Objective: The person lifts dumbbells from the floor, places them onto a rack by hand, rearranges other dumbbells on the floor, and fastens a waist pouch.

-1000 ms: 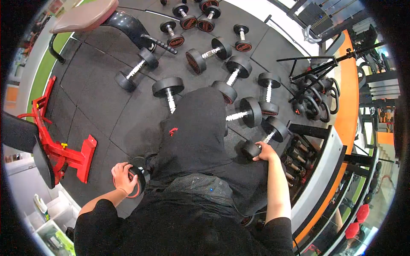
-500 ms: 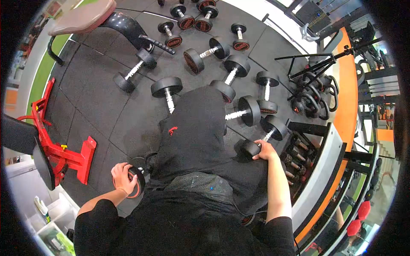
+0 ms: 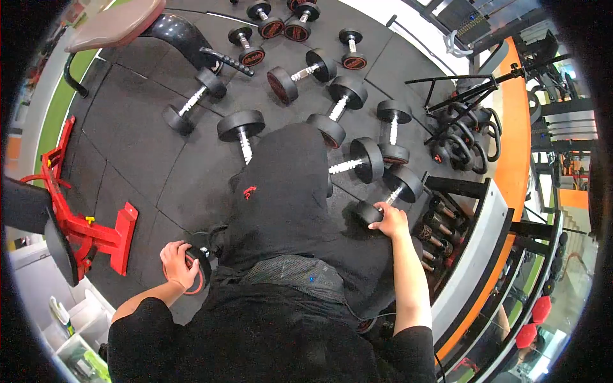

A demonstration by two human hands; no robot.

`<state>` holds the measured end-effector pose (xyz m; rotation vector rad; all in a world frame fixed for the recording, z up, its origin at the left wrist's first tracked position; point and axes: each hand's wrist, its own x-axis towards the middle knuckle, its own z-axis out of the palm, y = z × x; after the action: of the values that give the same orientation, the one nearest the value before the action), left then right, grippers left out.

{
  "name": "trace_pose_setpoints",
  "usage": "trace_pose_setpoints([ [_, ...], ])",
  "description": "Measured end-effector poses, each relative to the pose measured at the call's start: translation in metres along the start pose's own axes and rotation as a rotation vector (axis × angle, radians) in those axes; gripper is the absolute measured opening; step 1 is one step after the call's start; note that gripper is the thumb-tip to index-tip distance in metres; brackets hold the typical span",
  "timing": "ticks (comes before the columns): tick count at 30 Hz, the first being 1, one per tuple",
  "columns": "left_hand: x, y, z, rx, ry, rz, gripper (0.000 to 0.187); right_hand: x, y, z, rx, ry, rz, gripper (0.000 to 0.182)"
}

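Note:
At lower left, my left hand (image 3: 179,263) curls over one end of a black dumbbell (image 3: 202,256) with a red-ringed face; the rest of that dumbbell is hidden beside my leg. To the right, my right hand (image 3: 391,221) has its fingers closed on another black dumbbell (image 3: 405,183), where the silver handle meets the nearer head. This dumbbell lies on the floor beside my black-clothed knee. Just beyond it is a dumbbell (image 3: 366,159) partly covered by my leg. In front of my legs, a further dumbbell (image 3: 241,126) is also partly hidden.
Several more dumbbells (image 3: 336,112) are scattered across the black mat floor. A red machine frame (image 3: 105,237) stands at left, and a padded seat (image 3: 115,22) at upper left. Kettlebells (image 3: 463,137) and a dumbbell rack (image 3: 469,239) line the right side.
The whole view has shifted slightly left and up. Both hands stay on the same dumbbells, with little visible movement against them.

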<state>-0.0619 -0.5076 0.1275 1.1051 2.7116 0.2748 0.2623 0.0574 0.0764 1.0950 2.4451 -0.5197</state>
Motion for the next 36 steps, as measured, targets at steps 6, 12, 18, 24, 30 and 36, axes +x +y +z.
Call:
trace_pose_setpoints([
  [6, -0.003, 0.000, 0.004, 0.029, 0.004, -0.003, 0.050, 0.009, -0.020, 0.007, 0.063, 0.025, 0.077, 0.064],
  [12, -0.004, -0.001, 0.006, 0.033, -0.030, -0.020, 0.051, 0.011, -0.018, 0.009, 0.054, -0.026, 0.134, 0.067],
  [18, -0.005, -0.001, 0.007, 0.047, -0.024, -0.014, 0.051, 0.015, -0.016, 0.011, 0.103, -0.054, 0.151, 0.073],
  [24, -0.005, -0.004, 0.009, 0.053, 0.001, 0.027, 0.052, 0.028, 0.002, 0.030, 0.250, -0.111, 0.224, 0.079],
  [30, -0.006, -0.005, 0.008, 0.040, -0.001, 0.022, 0.052, 0.042, 0.010, 0.044, 0.278, -0.281, 0.227, 0.100],
  [36, -0.006, -0.005, 0.010, 0.053, -0.016, 0.007, 0.052, 0.051, -0.015, 0.039, 0.033, -0.404, 0.304, 0.116],
])
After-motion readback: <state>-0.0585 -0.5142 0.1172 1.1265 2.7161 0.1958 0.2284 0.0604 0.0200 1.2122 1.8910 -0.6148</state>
